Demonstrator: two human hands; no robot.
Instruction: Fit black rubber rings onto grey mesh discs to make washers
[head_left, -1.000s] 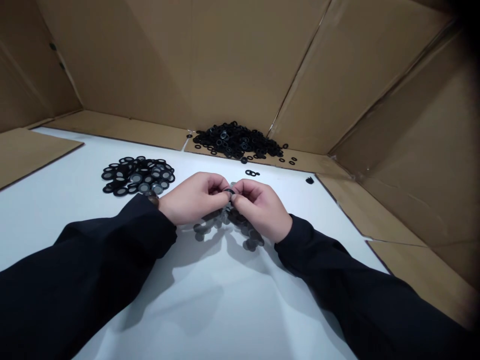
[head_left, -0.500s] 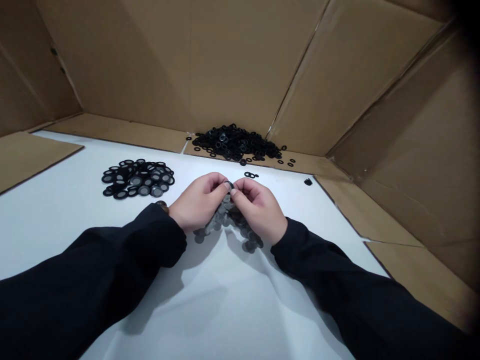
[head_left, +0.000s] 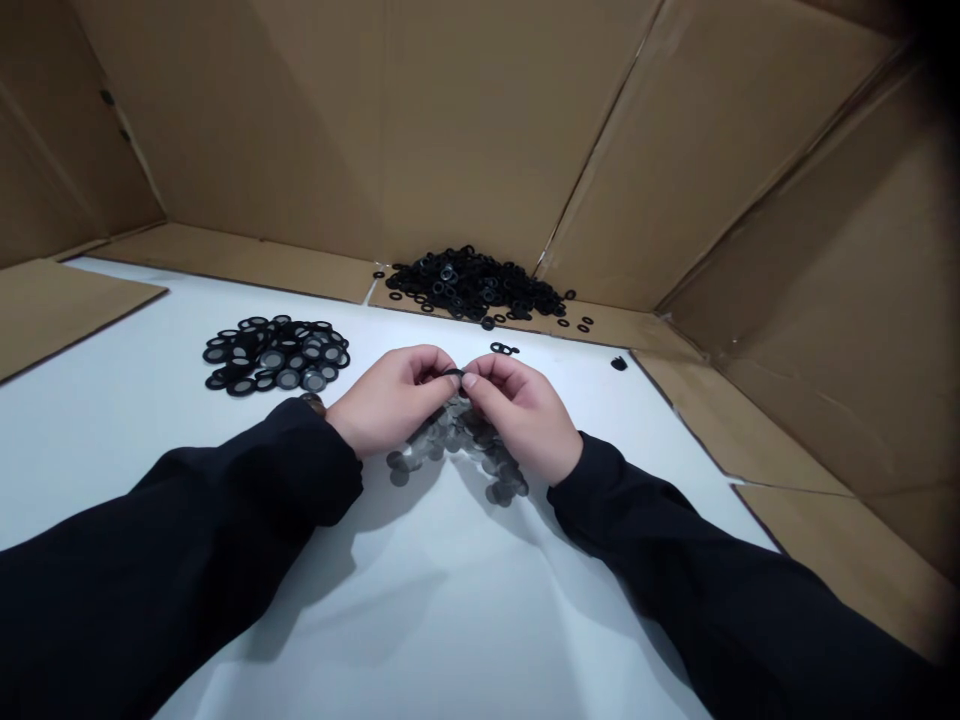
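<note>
My left hand (head_left: 397, 400) and my right hand (head_left: 525, 410) meet in the middle, each pinching a small black rubber ring (head_left: 454, 373) between thumb and fingers. The ring is tilted nearly edge-on and partly covered by the thumbs, so I cannot tell whether a disc sits inside it. Below and behind the hands lies a spread pile of small grey mesh-like discs (head_left: 450, 430), partly hidden by them. To the left of my left hand is a heap of black rings with grey discs in their centres (head_left: 274, 357).
A large pile of black rings (head_left: 472, 285) lies at the back on a cardboard strip. A few loose rings (head_left: 502, 348) and a small dark piece (head_left: 619, 363) rest on the white surface (head_left: 420, 620). Tall cardboard walls (head_left: 465, 120) enclose the back and sides.
The ring between my fingertips has tipped from a more open angle to nearly edge-on. Both hands have spread slightly apart at the wrists while keeping their pinch.
</note>
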